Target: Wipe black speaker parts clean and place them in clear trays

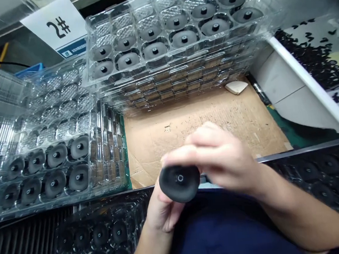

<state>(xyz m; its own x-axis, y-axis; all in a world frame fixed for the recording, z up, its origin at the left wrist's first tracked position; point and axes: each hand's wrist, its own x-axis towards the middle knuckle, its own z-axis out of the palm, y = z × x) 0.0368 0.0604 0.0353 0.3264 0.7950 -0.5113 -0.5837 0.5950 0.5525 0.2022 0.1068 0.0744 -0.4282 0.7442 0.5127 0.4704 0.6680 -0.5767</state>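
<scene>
While cupping a round black piece (181,191) from below with the left hand (157,213), lays the right hand (225,159) across its upper rim. Closes the left fingers around the lower-left edge, partly hidden behind the piece. Holds the right fingers (180,156) side by side, tips toward the upper left of the rim; cannot tell, for the blur, whether pinching or only resting there. Presents the hollow side, with a small pale ring in the middle, to the camera. Has the piece close in front of dark blue clothing (227,233), by the near edge of a cardboard sheet (152,138), well apart from the trays. Beyond the cardboard, faces a stack of clear trays (164,73), with similar black pieces (179,42) filling the front two rows on top. To the left, has a second stack (108,149), filled likewise in its nearest two rows. Farther back, a white sign (55,28) marked 2#. To the right, a white bin (309,81) of small black parts (312,55), near a pale wedge (237,87) on the cardboard.
</scene>
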